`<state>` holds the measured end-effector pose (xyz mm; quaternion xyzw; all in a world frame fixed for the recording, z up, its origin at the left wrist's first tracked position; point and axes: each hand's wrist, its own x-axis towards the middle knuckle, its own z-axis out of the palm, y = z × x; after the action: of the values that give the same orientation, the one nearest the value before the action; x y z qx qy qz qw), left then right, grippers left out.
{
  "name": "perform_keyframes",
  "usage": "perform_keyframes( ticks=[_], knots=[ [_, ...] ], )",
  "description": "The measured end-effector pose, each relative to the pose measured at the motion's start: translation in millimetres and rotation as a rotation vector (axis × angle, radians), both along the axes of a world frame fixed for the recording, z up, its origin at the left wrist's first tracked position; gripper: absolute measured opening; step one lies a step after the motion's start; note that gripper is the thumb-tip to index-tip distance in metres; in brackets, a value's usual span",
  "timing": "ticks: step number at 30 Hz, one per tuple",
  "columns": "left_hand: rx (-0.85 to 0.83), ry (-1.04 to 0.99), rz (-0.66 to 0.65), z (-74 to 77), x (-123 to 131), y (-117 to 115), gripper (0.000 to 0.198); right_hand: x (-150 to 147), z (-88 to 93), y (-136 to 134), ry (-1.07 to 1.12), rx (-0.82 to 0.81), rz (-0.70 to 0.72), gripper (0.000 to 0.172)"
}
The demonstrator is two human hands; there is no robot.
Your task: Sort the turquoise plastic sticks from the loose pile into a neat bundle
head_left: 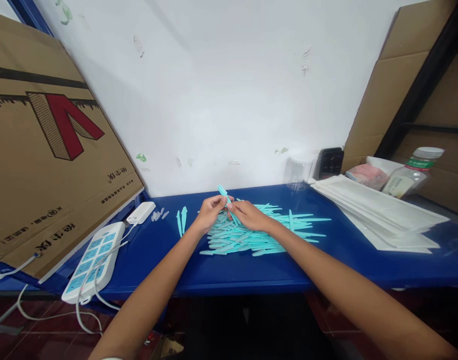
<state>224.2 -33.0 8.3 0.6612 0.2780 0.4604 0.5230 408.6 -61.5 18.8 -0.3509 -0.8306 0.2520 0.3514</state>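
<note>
My left hand (pixel 210 212) and my right hand (pixel 247 214) meet above the middle of the table. Both have their fingers closed on a few slim turquoise eyebrow razors (pixel 222 190), held together at a slant; my fingers hide how many there are. Beneath and around my hands spreads a loose pile of the same turquoise razors (pixel 247 239), their thin tapered ends pointing mostly to the right. Two more razors (pixel 181 220) lie apart, to the left of the pile.
On the blue table (pixel 157 270), small clear plastic pieces (pixel 160 215) lie near a white adapter (pixel 141 213) and a power strip (pixel 95 260) with cables. White envelopes (pixel 379 210), a bottle (pixel 411 172), a clear jar (pixel 300 172) and a phone (pixel 330 162) stand right. A cardboard box (pixel 37 190) borders the left.
</note>
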Motion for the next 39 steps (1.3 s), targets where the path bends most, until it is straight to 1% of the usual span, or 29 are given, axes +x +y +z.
perform_keyframes(
  ticks=[3,6,8,10,11,13,15,19,21,24,28,30,35,39],
  knots=[
    [0.044,0.034,0.109,6.5,-7.9,4.4,0.049,0.9,-0.7,1.1,-0.033,0.031,-0.029,0.056],
    [0.089,0.111,0.259,16.9,-27.3,13.4,0.053,4.4,-0.4,3.4,-0.056,0.063,-0.080,0.054],
    [0.102,0.255,0.377,24.2,-47.4,20.8,0.060,7.8,0.0,5.1,-0.070,0.084,-0.115,0.051],
    [0.090,0.465,0.499,29.5,-71.1,27.8,0.066,11.2,0.0,6.8,-0.088,0.099,-0.146,0.050],
    [0.069,0.537,0.535,30.7,-83.3,30.7,0.067,12.6,-0.2,7.6,-0.098,0.104,-0.158,0.050],
    [0.013,0.652,0.582,30.2,-106.3,35.1,0.065,14.6,-1.0,9.1,-0.114,0.111,-0.173,0.049],
    [-0.057,0.771,0.609,26.7,-125.6,37.5,0.057,15.5,-2.1,10.4,-0.127,0.114,-0.179,0.049],
    [-0.170,1.055,0.662,19.0,-149.3,40.2,0.040,16.1,-4.2,12.3,-0.138,0.112,-0.182,0.049],
    [-0.174,1.164,0.700,17.4,-154.2,41.5,0.037,16.3,-4.8,13.0,-0.142,0.110,-0.184,0.050],
    [-0.150,1.284,0.737,16.6,-155.3,42.7,0.034,16.8,-4.8,13.9,-0.148,0.110,-0.188,0.051],
    [-0.110,1.385,0.750,15.2,-150.9,41.2,0.029,17.2,-4.1,14.4,-0.155,0.113,-0.195,0.050],
    [-0.092,1.414,0.769,15.1,-148.7,39.3,0.030,17.6,-3.6,13.9,-0.157,0.116,-0.195,0.051],
    [-0.092,1.449,0.801,18.0,-146.8,34.0,0.044,19.3,-2.6,12.5,-0.167,0.127,-0.195,0.052],
    [-0.078,1.445,0.843,20.0,-143.3,30.8,0.062,19.8,-3.2,13.8,-0.185,0.147,-0.208,0.051]
  ],
)
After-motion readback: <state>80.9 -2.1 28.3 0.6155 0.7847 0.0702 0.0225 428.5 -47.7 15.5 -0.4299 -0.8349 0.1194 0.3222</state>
